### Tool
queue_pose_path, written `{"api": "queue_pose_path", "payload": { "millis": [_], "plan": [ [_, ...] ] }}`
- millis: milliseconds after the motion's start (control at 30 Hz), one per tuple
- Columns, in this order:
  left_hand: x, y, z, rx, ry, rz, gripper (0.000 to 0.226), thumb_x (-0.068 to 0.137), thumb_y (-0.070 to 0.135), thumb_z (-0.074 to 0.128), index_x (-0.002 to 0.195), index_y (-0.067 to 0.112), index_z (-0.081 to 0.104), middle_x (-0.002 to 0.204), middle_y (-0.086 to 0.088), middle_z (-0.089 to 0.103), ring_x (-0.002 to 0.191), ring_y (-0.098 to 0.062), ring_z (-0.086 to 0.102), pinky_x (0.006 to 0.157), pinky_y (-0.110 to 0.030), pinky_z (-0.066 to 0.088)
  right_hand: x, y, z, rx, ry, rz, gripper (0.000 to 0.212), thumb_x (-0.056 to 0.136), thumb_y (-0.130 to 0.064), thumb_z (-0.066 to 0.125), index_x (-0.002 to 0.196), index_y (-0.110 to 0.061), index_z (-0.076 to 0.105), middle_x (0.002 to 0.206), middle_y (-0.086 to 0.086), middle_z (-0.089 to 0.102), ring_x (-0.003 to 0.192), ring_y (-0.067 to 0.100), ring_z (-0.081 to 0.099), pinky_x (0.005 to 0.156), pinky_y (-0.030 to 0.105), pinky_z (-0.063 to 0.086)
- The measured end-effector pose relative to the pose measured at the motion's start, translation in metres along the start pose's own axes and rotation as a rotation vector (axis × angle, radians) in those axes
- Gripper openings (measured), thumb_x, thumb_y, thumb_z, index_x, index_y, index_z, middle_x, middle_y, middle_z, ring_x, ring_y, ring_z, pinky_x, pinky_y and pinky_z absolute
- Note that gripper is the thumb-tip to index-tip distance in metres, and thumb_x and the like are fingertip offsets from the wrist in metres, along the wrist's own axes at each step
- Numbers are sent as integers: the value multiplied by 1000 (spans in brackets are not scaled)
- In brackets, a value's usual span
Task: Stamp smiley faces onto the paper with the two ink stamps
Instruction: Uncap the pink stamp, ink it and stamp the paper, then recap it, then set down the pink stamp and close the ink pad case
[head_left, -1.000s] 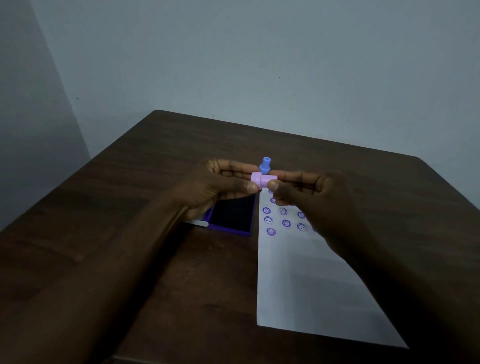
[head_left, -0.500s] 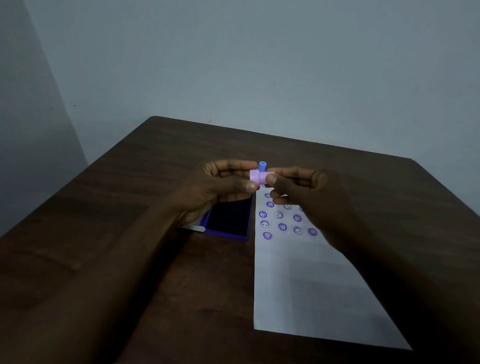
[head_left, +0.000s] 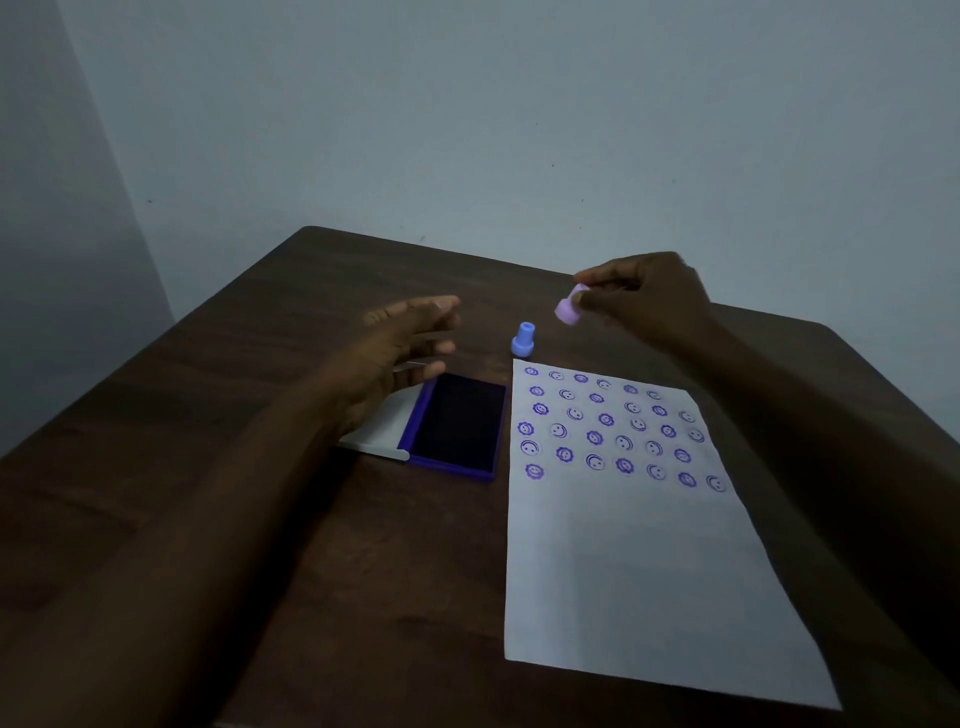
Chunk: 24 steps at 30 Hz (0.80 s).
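Half a second ago my two hands were together in the middle, holding both stamps between the fingertips; now they have separated, and the blue stamp has come down onto the surface.

Nearest to me, in the lower right of the frame, lies the white paper (head_left: 649, 582) on the dark wooden surface (head_left: 260, 545). Its near half is blank. Its far half carries rows of purple smiley prints (head_left: 618, 426), some with a flower-shaped border and some with a plain circle.

Left of the paper, in the centre of the frame, is the purple ink pad (head_left: 460, 427), open, with its dark pad facing up and its pale lid (head_left: 387, 426) lying flat on its left side.

My left hand (head_left: 402, 345) is above the lid and the far left corner of the ink pad, with the fingers spread wide and holding nothing.

Just beyond the far left corner of the paper, the blue stamp (head_left: 523, 340) stands upright on the surface, apart from both hands.

Farthest, in the upper right of centre, my right hand (head_left: 644, 301) is raised above the surface. Its fingertips pinch the pink stamp (head_left: 569, 306), which is tilted, with its wider end pointing down and to the left.
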<state>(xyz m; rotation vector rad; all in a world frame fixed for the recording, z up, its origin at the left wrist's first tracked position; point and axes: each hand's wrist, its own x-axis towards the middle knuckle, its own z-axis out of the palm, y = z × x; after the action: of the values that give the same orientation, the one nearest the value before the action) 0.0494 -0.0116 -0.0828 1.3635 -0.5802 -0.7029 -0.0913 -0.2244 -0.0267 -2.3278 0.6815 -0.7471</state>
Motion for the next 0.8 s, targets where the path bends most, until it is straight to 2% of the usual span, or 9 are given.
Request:
{"api": "queue_pose_path", "payload": {
  "millis": [33, 100, 233, 400, 500, 633, 700, 800],
  "plan": [
    [0, 0, -1, -4, 4, -13, 27, 91, 40, 56, 113, 26, 67, 110, 4, 69, 97, -13, 64, 71, -25, 53, 4, 4, 5, -39, -3, -2, 23, 73, -26, 78, 95, -20, 79, 90, -5, 76, 77, -3, 62, 68, -2, 39],
    [1, 1, -2, -27, 16, -39, 29, 92, 47, 52, 109, 29, 68, 109, 6, 70, 95, -12, 65, 71, -25, 53, 12, 14, 14, -87, -18, 0, 24, 74, -23, 78, 97, -18, 79, 90, -5, 74, 78, -3, 61, 62, -6, 35],
    [4, 2, -4, -71, 25, -68, 34, 94, 52, 44, 107, 31, 68, 107, 7, 71, 94, -10, 65, 73, -27, 51, 23, 34, 27, -130, -86, 23, 26, 72, -20, 80, 97, -12, 78, 91, 1, 76, 85, 9, 68, 64, 5, 41],
    [5, 2, -4, -79, 26, -72, 37, 95, 52, 41, 109, 29, 67, 109, 6, 70, 96, -11, 64, 75, -28, 51, 30, 50, 39, -173, -154, 52, 25, 66, -24, 82, 89, -17, 80, 93, -3, 75, 86, 11, 68, 68, 17, 46],
    [5, 2, -5, -87, 29, -75, 41, 96, 54, 39, 109, 29, 68, 108, 5, 71, 95, -11, 64, 74, -28, 51, 30, 51, 42, -191, -160, 60, 25, 67, -24, 82, 91, -16, 79, 92, -3, 74, 85, 11, 66, 67, 16, 44],
    [6, 1, -8, -143, 31, -89, 58, 96, 62, 26, 112, 26, 69, 111, 3, 71, 96, -12, 65, 75, -30, 51, 29, 53, 47, -229, -152, 51, 28, 70, -23, 82, 96, -15, 78, 88, -3, 72, 80, 9, 64, 63, 13, 41],
    [7, 1, -9, -174, 31, -96, 65, 94, 65, 21, 113, 25, 69, 112, 2, 72, 96, -13, 66, 75, -30, 51, 27, 55, 48, -224, -141, 58, 27, 69, -25, 82, 94, -17, 78, 88, -2, 75, 81, 9, 67, 65, 16, 45],
    [8, 1, -11, -188, 33, -99, 68, 94, 67, 20, 114, 24, 69, 112, 1, 72, 95, -13, 66, 73, -29, 52, 23, 55, 49, -232, -149, 40, 19, 75, -24, 77, 93, -18, 78, 87, -2, 76, 77, 8, 66, 76, 27, 54]
  ]
}}
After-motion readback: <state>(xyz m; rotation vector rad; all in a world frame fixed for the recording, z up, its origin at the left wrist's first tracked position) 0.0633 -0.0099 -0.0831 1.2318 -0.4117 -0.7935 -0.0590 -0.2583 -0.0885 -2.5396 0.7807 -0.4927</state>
